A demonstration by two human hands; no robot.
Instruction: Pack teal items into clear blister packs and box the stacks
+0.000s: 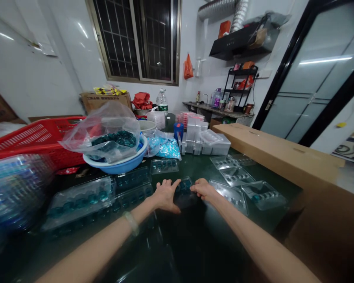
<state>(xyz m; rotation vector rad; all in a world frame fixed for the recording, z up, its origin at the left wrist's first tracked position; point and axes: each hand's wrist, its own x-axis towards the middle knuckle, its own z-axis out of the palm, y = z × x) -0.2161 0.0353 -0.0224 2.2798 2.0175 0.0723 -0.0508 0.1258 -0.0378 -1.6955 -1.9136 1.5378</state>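
My left hand [165, 195] and my right hand [203, 190] grip both sides of a small clear plastic blister tray [184, 192] holding dark teal pieces, and my fingers partly hide it. Beside my left hand lie larger clear trays of teal pieces [79, 202]. Near my right hand are several clear trays [230, 196], mostly unfilled, on the dark green tabletop [177, 251]. A pale bangle [131, 223] circles my left wrist.
A blue basin [115, 161] holds a plastic bag of teal pieces [113, 138]. A red plastic basket [38, 137] stands at the left, and a long cardboard box [271, 153] lines the right. Stacked clear containers [202, 137] stand behind.
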